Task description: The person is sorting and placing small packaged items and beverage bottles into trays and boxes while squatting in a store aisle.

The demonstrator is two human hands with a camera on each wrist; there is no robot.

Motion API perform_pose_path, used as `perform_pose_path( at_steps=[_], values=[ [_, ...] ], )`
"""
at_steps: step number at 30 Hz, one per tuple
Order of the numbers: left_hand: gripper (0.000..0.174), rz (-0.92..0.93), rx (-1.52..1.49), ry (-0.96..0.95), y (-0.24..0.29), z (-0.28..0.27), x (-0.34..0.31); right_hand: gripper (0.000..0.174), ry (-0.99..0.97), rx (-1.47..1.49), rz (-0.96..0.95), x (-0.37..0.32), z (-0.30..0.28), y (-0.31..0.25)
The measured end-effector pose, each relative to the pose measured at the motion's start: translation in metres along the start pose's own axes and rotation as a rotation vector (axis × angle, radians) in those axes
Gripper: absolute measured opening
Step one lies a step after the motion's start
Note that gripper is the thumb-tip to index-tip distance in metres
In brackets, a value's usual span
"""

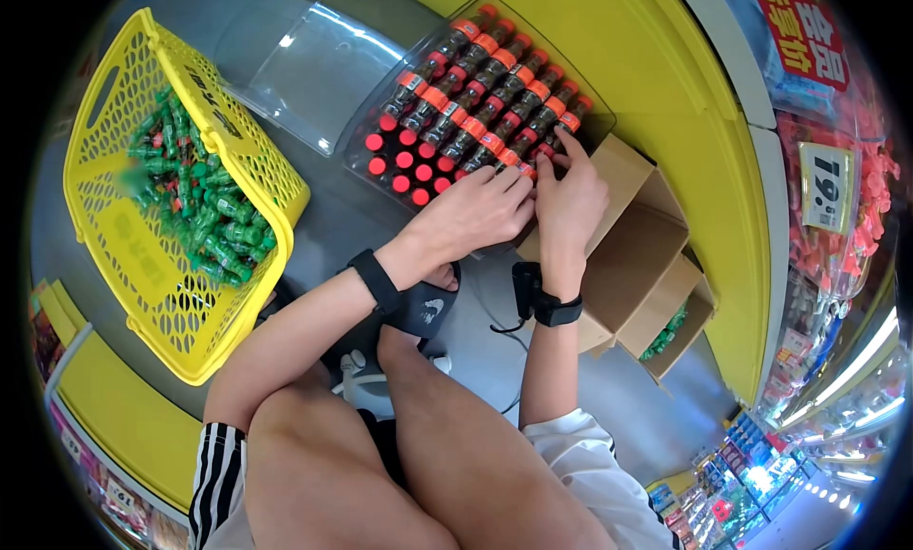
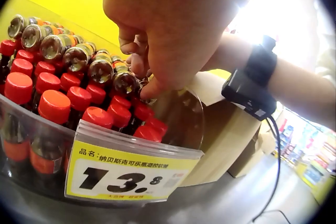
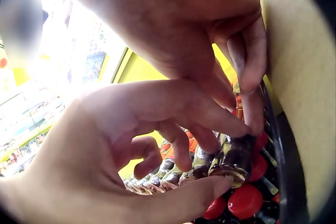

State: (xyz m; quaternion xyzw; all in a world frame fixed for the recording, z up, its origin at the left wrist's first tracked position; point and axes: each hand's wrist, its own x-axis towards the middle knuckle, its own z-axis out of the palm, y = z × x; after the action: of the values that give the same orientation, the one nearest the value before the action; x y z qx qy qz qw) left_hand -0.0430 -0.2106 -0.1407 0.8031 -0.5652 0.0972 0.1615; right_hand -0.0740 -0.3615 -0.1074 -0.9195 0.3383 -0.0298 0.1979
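Small dark cola bottles with red caps and orange labels fill a clear plastic tub [image 1: 352,143]. Several stand upright at the front, their red caps [image 1: 400,183] showing. Behind them more bottles [image 1: 466,94] lie in rows. Both hands meet over the tub's right end. In the right wrist view, the left hand [image 1: 471,212] holds the end bottle [image 3: 229,158] with thumb and index finger near its base. The right hand [image 1: 573,203] reaches down from above, its index finger and thumb pinching the far part of that bottle. The fingertips nearly touch each other.
A yellow basket [image 1: 190,365] of small green bottles [image 1: 223,208] stands at left. Open cardboard boxes [image 1: 613,274] are right of the tub, one with green items inside. A clear plastic bin [image 1: 314,70] lies behind. A price card [image 2: 131,166] hangs on the tub's front.
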Motion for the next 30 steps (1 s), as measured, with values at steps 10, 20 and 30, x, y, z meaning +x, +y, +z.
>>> perform_pose_path(
  at_steps=[10,20,30],
  values=[
    [0.015,0.011,0.046,-0.029,0.003,-0.004,-0.003,0.047,-0.002,0.042,-0.004,-0.003,-0.004,-0.003],
    [0.021,-0.023,0.011,0.003,0.005,-0.019,-0.012,0.039,0.003,0.125,0.065,-0.01,-0.009,-0.001],
    [0.025,-0.174,0.01,0.051,0.006,-0.075,-0.022,0.023,0.059,0.222,-0.138,-0.036,-0.021,-0.028]
  ],
)
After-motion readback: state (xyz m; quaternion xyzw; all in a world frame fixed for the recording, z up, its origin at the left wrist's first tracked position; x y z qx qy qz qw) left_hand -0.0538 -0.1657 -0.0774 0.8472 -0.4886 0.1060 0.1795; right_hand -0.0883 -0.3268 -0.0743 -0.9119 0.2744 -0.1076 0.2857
